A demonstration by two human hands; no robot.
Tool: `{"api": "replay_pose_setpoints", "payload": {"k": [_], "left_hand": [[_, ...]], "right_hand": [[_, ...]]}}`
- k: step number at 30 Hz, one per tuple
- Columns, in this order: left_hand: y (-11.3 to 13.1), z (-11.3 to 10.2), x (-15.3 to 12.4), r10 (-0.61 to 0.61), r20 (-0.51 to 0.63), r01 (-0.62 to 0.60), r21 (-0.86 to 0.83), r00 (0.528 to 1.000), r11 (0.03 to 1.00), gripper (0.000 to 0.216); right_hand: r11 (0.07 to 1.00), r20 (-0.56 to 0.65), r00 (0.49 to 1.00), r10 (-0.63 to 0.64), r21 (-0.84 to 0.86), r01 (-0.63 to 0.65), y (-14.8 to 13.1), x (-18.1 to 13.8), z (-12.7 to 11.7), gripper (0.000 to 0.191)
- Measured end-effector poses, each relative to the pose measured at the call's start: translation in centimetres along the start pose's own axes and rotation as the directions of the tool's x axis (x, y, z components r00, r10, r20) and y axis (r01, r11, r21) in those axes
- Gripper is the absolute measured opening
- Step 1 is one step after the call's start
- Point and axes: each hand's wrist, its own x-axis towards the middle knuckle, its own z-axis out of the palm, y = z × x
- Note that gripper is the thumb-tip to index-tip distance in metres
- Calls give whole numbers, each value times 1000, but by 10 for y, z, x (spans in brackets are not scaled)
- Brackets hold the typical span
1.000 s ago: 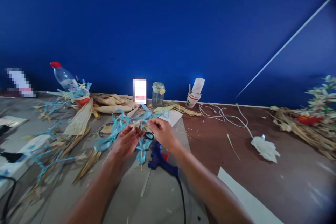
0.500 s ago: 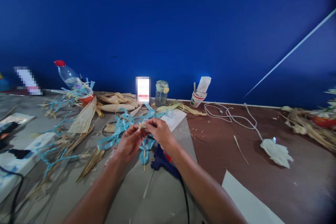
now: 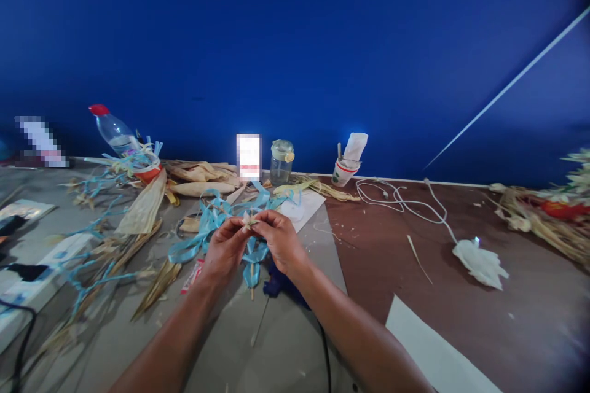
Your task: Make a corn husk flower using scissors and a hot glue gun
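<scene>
Flower point(image 3: 249, 221), pale and papery, sat pinched between left hand point(image 3: 227, 247) and right hand point(image 3: 283, 242), both clamped on it above the bench point(image 3: 230, 344). Its pointed petals point(image 3: 247, 217) fanned upward and sideways; its long axis was too small to tell. Around lay glossy, looped blue ribbon point(image 3: 212, 221), dry, wrinkled husks point(image 3: 203, 188) and a dark-blue glue gun point(image 3: 275, 281), partly hidden.

- Centre: husk piece point(image 3: 249, 221) between left hand point(image 3: 225, 247) and right hand point(image 3: 282, 239), ribbon point(image 3: 206, 225) behind them
- Left: bottle point(image 3: 112, 131) behind tub point(image 3: 150, 175)
- Right of centre: cup point(image 3: 345, 174), jar point(image 3: 281, 170) to its left
- Lower right: sheet point(image 3: 436, 353) on tabletop point(image 3: 369, 258)
</scene>
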Motion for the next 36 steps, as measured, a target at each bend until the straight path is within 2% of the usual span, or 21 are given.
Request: {"api": "replay_pose_setpoints", "payload": {"k": [9,15,22,28,36], "left_hand": [[-3,-7,2,82,-15,-80,86,997,993,24],[-5,-15,5,170,2,-166,218,985,962,20],[-5,-17,5,180,-11,-171,254,984,952,23],[-4,-17,3,197,10,-192,262,980,946,20],[-3,-15,2,245,-29,-223,314,969,923,18]], "right_hand": [[994,-26,1000,3,106,0,8,-2,4,8],[987,-21,1000,-3,162,6,12,-2,4,8],[993,14,999,-51,109,49,21,0,2,14],[995,-11,997,-81,63,81,26,0,3,15],[992,-40,992,-116,49,118,28,-4,7,16]]}}
